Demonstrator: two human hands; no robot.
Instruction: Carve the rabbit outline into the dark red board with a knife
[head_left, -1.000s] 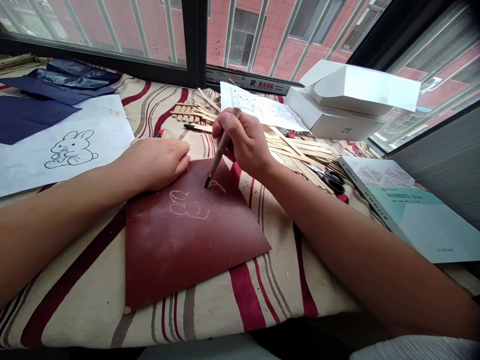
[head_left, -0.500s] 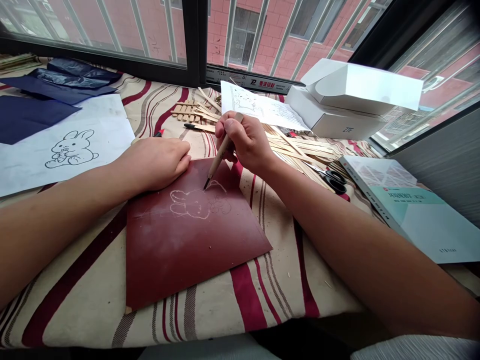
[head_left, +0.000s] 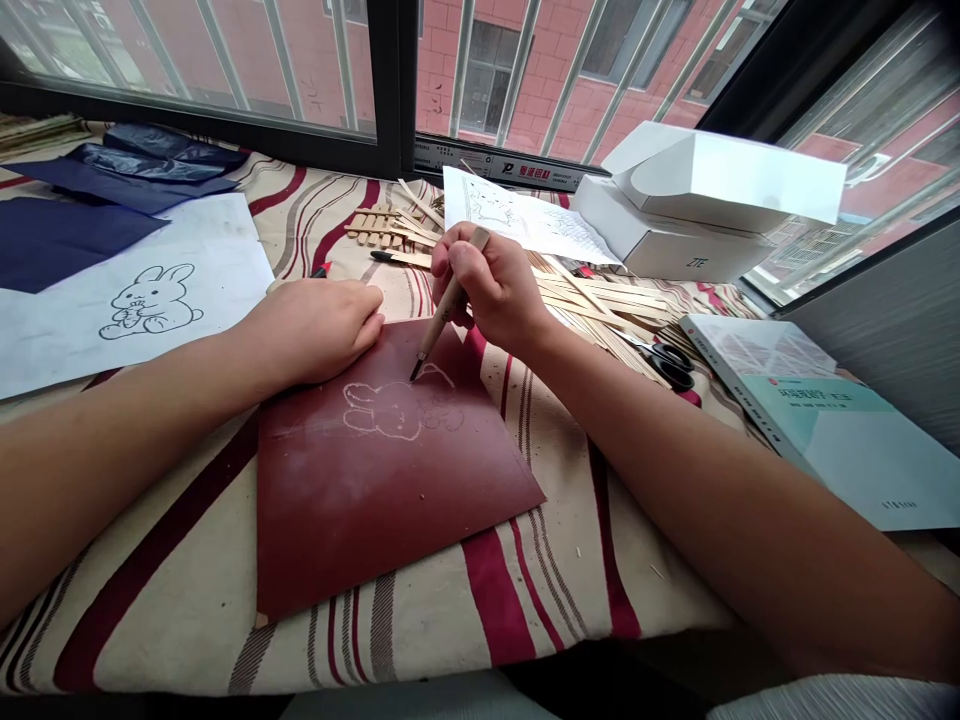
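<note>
A dark red board [head_left: 382, 500] lies on the striped cloth, with a pale rabbit outline [head_left: 397, 405] scratched into its upper part. My right hand [head_left: 491, 285] is closed round a wooden-handled carving tool [head_left: 444, 308], whose tip touches the board at the outline's upper edge. My left hand [head_left: 319, 325] rests curled on the board's top left corner, fingers folded, pressing it down. Nothing shows inside that hand.
A white sheet with a rabbit drawing [head_left: 150, 300] and dark blue carbon sheets [head_left: 67, 225] lie at left. Wooden sticks [head_left: 592, 300], black scissors [head_left: 667, 362], a white box [head_left: 675, 215], a printed paper [head_left: 525, 220] and a book [head_left: 832, 420] lie right. A window frame [head_left: 390, 90] stands behind.
The view has shifted slightly. My right hand has nudged the tool tip a little along the outline's top; my left hand stays on the board.
</note>
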